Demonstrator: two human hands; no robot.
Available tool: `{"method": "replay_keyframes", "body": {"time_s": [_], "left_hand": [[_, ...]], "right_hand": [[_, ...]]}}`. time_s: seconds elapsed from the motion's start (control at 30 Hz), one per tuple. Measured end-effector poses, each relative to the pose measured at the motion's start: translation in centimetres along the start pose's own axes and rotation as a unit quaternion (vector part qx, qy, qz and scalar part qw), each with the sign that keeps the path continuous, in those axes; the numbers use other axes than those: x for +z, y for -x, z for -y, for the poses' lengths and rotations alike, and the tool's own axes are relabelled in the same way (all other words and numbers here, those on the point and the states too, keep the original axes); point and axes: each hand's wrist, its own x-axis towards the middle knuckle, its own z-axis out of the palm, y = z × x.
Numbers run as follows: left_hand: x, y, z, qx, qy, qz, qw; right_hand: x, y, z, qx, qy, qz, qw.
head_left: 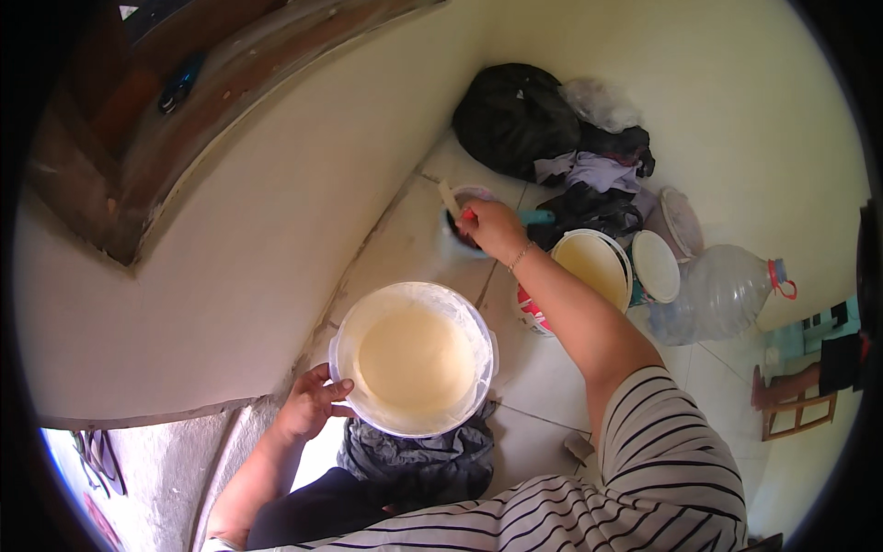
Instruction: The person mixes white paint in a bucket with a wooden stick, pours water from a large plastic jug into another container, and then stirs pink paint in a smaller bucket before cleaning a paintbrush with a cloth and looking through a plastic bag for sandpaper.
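Left hand (308,405) grips the rim of the white bucket (414,357), cream paint inside, steadying it. Right hand (492,228) is clenched around a pale stick (450,198), stirring or dipping, hard to tell, in the small cup (467,225) beneath it. Next, the stick must travel back to the bucket without dripping. Tiled floor (543,377), cream wall (276,212), and beyond the right hand a black bag (515,115).
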Motion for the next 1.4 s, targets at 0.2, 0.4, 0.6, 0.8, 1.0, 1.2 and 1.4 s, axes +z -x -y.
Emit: {"method": "replay_keyframes", "body": {"time_s": [0.2,0.4,0.6,0.8,1.0,1.2,1.4], "left_hand": [[0.3,0.2,-0.9,-0.013,-0.043,-0.005,0.999],[0.8,0.3,-1.4,-0.012,-0.099,-0.022,0.995],[1.0,0.6,-1.4,-0.018,-0.133,-0.034,0.99],[0.9,0.1,-0.7,0.018,-0.093,-0.036,0.995],[0.7,0.5,-1.3,0.008,-0.122,-0.036,0.992],[1.7,2.2,-3.7,0.104,-0.286,-0.158,0.939],[2.9,2.9,-4.3,0.127,-0.29,-0.163,0.934]], "right_hand": [[0.3,2.2,1.3,-0.042,-0.239,0.031,0.97],[-2.3,2.1,1.2,0.087,-0.406,-0.048,0.909],[-7.8,3.5,0.7,0.153,-0.607,-0.099,0.774],[-11.4,6.3,0.0,0.186,-0.746,-0.025,0.639],[-14.2,10.3,2.9,0.092,-0.762,0.023,0.641],[-17.0,14.6,6.1,0.049,-0.724,-0.026,0.688],[-18.7,17.1,4.4,0.051,-0.79,-0.039,0.61]]}}
